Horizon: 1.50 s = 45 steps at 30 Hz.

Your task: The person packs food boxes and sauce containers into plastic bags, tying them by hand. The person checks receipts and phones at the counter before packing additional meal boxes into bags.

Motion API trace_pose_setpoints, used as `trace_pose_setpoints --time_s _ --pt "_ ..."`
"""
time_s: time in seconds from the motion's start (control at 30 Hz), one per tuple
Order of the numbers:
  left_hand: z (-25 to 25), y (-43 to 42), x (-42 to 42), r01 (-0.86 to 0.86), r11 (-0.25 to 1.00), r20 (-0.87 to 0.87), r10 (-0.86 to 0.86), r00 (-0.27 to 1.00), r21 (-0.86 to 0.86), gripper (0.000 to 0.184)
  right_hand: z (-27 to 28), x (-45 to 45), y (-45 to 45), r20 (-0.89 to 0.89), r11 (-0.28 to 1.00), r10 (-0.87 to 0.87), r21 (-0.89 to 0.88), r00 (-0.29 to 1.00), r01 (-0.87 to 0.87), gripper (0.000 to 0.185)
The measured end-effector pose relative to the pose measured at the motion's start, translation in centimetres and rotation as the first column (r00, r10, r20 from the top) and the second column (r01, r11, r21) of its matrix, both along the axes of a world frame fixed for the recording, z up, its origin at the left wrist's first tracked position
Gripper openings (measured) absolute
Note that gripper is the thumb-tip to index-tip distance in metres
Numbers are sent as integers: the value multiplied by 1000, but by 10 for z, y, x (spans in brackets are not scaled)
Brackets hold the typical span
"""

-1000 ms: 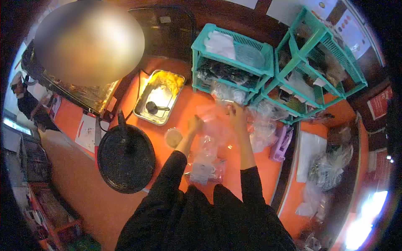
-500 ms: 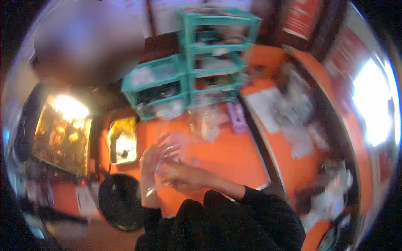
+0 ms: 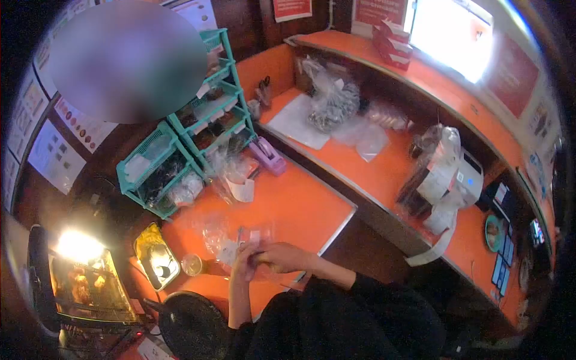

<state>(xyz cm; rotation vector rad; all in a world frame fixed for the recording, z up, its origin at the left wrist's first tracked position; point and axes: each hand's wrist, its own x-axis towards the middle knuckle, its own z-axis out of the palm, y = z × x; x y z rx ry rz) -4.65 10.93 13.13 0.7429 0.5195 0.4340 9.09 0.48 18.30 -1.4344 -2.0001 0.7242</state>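
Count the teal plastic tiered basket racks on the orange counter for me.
2. The lower rack stands on the left; the taller rack is beside it on the right, partly covered by the blur. More could hide there.

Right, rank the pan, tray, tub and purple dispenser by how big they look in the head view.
1. Pan, largest though partly hidden
2. Tray
3. Purple dispenser
4. Tub, smallest
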Motion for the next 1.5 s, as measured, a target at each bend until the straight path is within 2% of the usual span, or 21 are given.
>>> trace_pose_setpoints --time_s 0.1,0.23,0.3,0.37,0.43,0.5,0.53,0.67,0.7,0.77,0.8,0.87,0.97,1.0,1.07,1.17,1.23,1.27,1.3,1.37,1.5 --pt "-8 -11 7 141 990 -90 -141 986 -15 15 -15 1 -25 -67 1000 31 1 997 -31 28" --pt "-25 -46 31 14 997 -19 -12 1000 74 21 -8 3 -60 -158 990 -132 19 979 136 22" --pt "-15 -64 31 62 996 -79 -68 995 -69 22 -2 11 -67 -189 758 -575 243 796 605 21" --pt "-31 -81 31 131 973 -197 -93 976 189 17 3 27 -66 -63 735 -628 278 776 618 29" --pt "-52 -86 33 160 968 -50 -153 987 192 18 -16 45 -64 56 706 -679 324 732 629 38" --pt "-45 -91 40 54 982 -157 -26 987 180 18 -56 53 -68 -442 729 -684 -410 580 548 56" --pt "-42 -91 47 -54 980 -258 103 961 191 19 -48 63 -63 -506 729 -682 -523 529 440 60" --pt "-57 -68 67 -64 936 -314 181 932 347 11 -120 90 -43 -528 742 -653 -591 543 317 33" --pt "-60 -62 72 45 925 -448 140 883 378 9 -129 100 -39 -529 734 -662 -601 531 317 33" --pt "-97 -49 72 159 909 -579 103 809 384 8 -149 123 -35 -508 716 -461 -697 727 -33 24" --pt "-142 -46 57 248 809 -550 108 828 533 9 -159 131 -34 -511 714 -469 -700 720 -32 24" --pt "-137 -36 83 404 687 -598 54 800 603 12 -175 147 -34 -471 853 -220 -518 854 -66 23" --pt "-175 -18 89 611 478 -741 137 658 631 11 -179 169 -17 -499 793 -314 -606 808 -66 22" --pt "-183 -16 100 681 200 -694 395 602 705 10 -178 178 -11 -500 790 -323 -610 803 -62 22" --pt "-187 -16 126 742 -94 -547 617 567 664 9 -178 193 2 -489 846 -412 -519 769 123 16" --pt "-153 -24 170 329 381 -503 648 572 864 20 -209 192 17 -629 883 -459 -246 628 399 19" --pt "-117 -29 190 -42 607 -482 670 565 794 35 -183 215 23 -657 895 -444 -300 609 329 18" --pt "-93 -27 190 334 433 -543 596 591 838 33 -173 224 25 -686 902 -430 -351 588 250 18" --pt "-84 -32 198 336 429 -542 595 594 839 33 -173 227 25 -687 902 -431 -349 586 254 18" --pt "-74 -47 214 234 682 -672 492 553 692 23 -173 231 27 -654 914 -398 -346 643 214 23" --pt "-79 -53 217 -2 687 -538 571 620 726 21 -177 223 17 -697 937 -323 -139 640 322 28"
